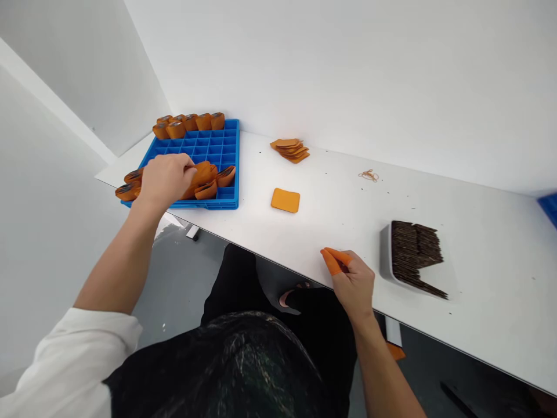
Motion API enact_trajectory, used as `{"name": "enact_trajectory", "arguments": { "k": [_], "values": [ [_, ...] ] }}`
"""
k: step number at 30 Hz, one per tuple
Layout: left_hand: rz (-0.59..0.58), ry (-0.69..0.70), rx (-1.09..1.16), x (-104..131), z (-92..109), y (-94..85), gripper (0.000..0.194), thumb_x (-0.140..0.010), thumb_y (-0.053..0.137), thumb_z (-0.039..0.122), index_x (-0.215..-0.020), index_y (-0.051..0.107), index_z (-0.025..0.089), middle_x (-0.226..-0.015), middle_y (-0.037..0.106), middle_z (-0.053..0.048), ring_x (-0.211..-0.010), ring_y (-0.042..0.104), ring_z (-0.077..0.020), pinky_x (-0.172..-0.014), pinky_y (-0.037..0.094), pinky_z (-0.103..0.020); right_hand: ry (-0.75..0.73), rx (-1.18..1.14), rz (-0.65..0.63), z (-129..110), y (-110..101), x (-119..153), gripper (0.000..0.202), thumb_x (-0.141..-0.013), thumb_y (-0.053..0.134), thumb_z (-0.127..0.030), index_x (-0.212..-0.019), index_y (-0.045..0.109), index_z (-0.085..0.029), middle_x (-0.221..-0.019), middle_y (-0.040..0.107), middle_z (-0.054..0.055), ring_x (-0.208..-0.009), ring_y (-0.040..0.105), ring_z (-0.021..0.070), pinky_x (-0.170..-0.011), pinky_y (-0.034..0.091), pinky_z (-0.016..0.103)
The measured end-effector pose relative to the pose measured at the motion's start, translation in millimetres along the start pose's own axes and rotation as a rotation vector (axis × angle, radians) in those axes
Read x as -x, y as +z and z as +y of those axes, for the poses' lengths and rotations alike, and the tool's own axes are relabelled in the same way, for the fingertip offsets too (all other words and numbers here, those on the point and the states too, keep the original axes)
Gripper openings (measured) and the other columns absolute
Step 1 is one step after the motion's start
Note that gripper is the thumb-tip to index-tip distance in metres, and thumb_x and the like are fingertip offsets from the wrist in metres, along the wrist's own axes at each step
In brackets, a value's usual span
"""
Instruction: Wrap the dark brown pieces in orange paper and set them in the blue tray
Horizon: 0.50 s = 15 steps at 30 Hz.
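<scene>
My left hand (167, 179) is over the near side of a blue divided tray (238, 168), its fingers curled on an orange bundle (201, 174); the hand hides part of their contact. More orange rolled bundles (176, 130) with dark tops stand in the tray's back cells, and others lie around my left hand. Near the table's front edge, my right hand (354, 284) is closed, thumb and forefinger together in orange finger cots (333, 262). Nothing shows between those fingertips. Between the hands, a flat orange rectangular pad (285, 200) lies on the table.
A fanned stack of orange pieces (290, 150) lies near the wall, with tan rubber bands (369, 175) to its right. On the right, a white container (385, 255) lies tipped with dark brown thin strips (409, 249) packed inside. Dark crumbs dot the white table (491, 255).
</scene>
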<state>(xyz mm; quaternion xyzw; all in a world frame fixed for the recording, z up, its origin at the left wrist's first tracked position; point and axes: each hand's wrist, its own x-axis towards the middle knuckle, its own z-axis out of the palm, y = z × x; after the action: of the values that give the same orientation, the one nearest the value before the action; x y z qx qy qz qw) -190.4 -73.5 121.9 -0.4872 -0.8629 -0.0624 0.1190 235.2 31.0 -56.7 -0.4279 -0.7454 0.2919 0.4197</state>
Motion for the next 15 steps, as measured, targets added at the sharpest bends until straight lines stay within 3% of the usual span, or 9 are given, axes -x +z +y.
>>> {"name": "enact_trajectory", "arguments": {
  "k": [6, 11, 15],
  "values": [
    [-0.116, 0.025, 0.02, -9, -2, 26.7, 0.037, -0.102, 0.049, 0.039, -0.118, 0.079, 0.026, -0.112, 0.082, -0.007, -0.106, 0.071, -0.0326, -0.089, 0.051, -0.041, 0.015, -0.017, 0.027, 3, 3, 3, 0.029, -0.097, 0.075, -0.048, -0.095, 0.085, -0.021, -0.084, 0.075, 0.004, -0.068, 0.06, 0.0156, -0.061, 0.046, 0.032],
    [-0.231, 0.068, -0.044, -18, -1, 32.0, 0.04, -0.101, 0.046, 0.037, -0.12, 0.079, 0.025, -0.107, 0.082, -0.009, -0.104, 0.073, -0.0324, -0.088, 0.051, -0.039, 0.011, -0.013, 0.032, 5, 2, 3, 0.029, -0.097, 0.075, -0.047, -0.094, 0.085, -0.02, -0.083, 0.075, 0.004, -0.068, 0.06, 0.0156, -0.062, 0.046, 0.032],
    [-0.249, 0.045, -0.056, -22, 5, 33.2, 0.044, -0.1, 0.044, 0.034, -0.126, 0.078, 0.023, -0.119, 0.082, -0.011, -0.115, 0.071, -0.0357, -0.093, 0.052, -0.042, -0.005, -0.004, 0.029, 6, 2, 4, 0.028, -0.098, 0.075, -0.045, -0.095, 0.085, -0.02, -0.082, 0.074, 0.003, -0.067, 0.059, 0.0148, -0.061, 0.045, 0.031]
  ]
}}
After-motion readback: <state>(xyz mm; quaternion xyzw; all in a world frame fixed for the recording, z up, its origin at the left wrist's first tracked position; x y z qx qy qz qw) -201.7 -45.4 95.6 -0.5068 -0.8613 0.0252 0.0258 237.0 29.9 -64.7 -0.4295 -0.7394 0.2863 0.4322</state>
